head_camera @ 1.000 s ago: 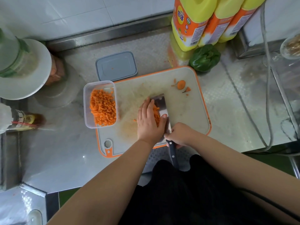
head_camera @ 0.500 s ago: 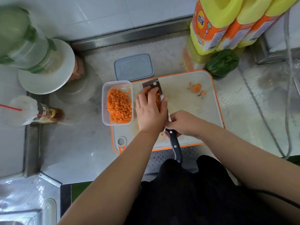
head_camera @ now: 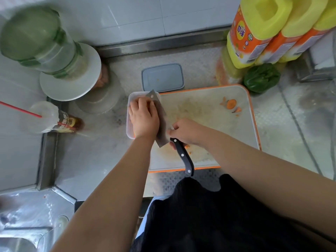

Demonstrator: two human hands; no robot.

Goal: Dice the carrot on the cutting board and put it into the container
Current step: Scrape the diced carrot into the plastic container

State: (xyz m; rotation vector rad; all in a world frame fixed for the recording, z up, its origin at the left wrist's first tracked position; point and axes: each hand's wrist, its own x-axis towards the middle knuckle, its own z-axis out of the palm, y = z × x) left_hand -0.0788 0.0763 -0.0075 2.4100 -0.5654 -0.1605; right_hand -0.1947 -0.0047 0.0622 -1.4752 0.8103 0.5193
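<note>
The clear plastic container (head_camera: 129, 113) stands at the left edge of the orange-rimmed cutting board (head_camera: 209, 124). My left hand (head_camera: 143, 117) lies over the container with fingers fairly straight, pressed against the flat of the cleaver blade (head_camera: 161, 124). My right hand (head_camera: 185, 130) grips the cleaver where the blade meets its black handle (head_camera: 184, 157) and tilts the blade over the container. The diced carrot in the container is hidden under my left hand. A carrot end slice (head_camera: 231, 103) and small scraps lie at the board's far right.
The container's grey lid (head_camera: 162, 77) lies behind the board. A green pepper (head_camera: 261, 77) and yellow oil jugs (head_camera: 269, 30) stand at the back right. At the left are a green-capped jar (head_camera: 45, 42) on a white lid and a sauce bottle (head_camera: 60, 122). A sink (head_camera: 21, 224) is at the lower left.
Both hands carried the cleaver loaded with diced carrot left, from the board's middle to over the container. The carrot that lay on the blade is no longer visible.
</note>
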